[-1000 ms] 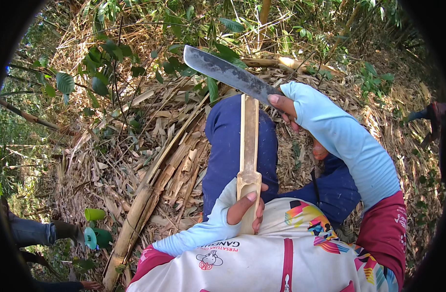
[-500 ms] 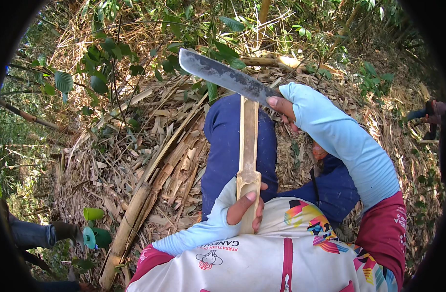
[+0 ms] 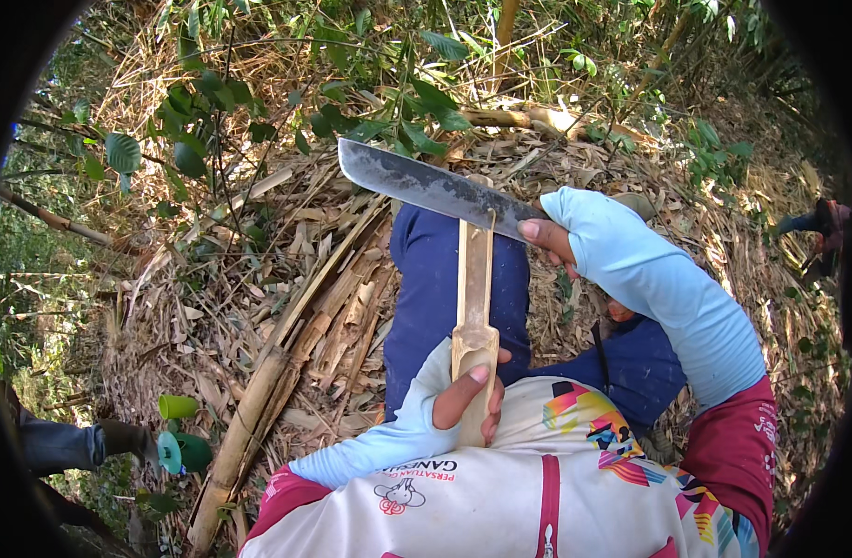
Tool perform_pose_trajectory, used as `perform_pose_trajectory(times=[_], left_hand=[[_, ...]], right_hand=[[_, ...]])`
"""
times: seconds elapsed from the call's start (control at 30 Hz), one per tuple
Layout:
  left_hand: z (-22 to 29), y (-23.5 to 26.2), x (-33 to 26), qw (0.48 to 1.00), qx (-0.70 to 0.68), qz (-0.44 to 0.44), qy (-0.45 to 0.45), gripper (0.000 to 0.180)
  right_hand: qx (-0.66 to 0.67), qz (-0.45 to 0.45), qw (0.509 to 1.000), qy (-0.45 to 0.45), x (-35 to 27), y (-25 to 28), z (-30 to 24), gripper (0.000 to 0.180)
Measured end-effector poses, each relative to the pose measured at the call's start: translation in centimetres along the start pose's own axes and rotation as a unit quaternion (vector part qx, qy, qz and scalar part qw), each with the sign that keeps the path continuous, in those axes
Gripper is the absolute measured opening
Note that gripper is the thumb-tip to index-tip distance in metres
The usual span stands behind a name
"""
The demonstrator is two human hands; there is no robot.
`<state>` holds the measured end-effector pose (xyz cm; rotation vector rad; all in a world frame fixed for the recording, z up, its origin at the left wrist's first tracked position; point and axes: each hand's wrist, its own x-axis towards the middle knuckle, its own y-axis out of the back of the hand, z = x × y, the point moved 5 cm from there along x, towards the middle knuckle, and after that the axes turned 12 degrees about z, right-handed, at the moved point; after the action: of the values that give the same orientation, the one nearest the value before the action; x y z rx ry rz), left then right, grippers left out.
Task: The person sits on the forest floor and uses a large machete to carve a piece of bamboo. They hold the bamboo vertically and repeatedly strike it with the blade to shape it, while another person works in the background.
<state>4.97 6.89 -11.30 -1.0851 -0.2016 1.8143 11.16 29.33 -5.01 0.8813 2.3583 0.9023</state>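
Machete has moved lower along the bamboo piece.

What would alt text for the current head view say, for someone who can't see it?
A right hand in a pale-blue sleeve holds a broad grey metal machete across the far part of a long, pale, channelled bamboo strip, while the left hand grips its wider, hollowed near end. Behind are dark-blue trousers and a litter of dry brown leaves.
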Motion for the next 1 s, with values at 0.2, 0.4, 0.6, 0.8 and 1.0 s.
perform_pose_trajectory(times=[0.2, 0.4, 0.6, 0.8, 1.0], left_hand=[[-0.2, 0.1, -0.1, 1.000, -0.005, -0.002, 0.001, 0.036], [-0.2, -0.1, -0.1, 1.000, -0.001, -0.013, 0.004, 0.037], [-0.4, 0.2, -0.1, 1.000, -0.008, -0.016, 0.004, 0.038], [-0.2, 0.1, 0.0, 1.000, -0.004, -0.013, 0.000, 0.038], [-0.2, 0.2, -0.1, 1.000, -0.007, -0.009, 0.002, 0.039]], right_hand=[[-0.086, 0.002, 0.995, 0.049, -0.9, 0.7, -1.6, 0.046], [0.024, 0.026, 0.999, -0.009, 0.4, -0.1, 1.3, 0.039], [0.012, 0.029, 0.999, -0.008, -0.6, 0.6, 0.4, 0.038], [-0.049, 0.041, 0.996, 0.056, -1.1, 0.4, 2.2, 0.040], [-0.050, -0.079, 0.990, -0.102, -2.8, 0.4, 0.5, 0.045]])
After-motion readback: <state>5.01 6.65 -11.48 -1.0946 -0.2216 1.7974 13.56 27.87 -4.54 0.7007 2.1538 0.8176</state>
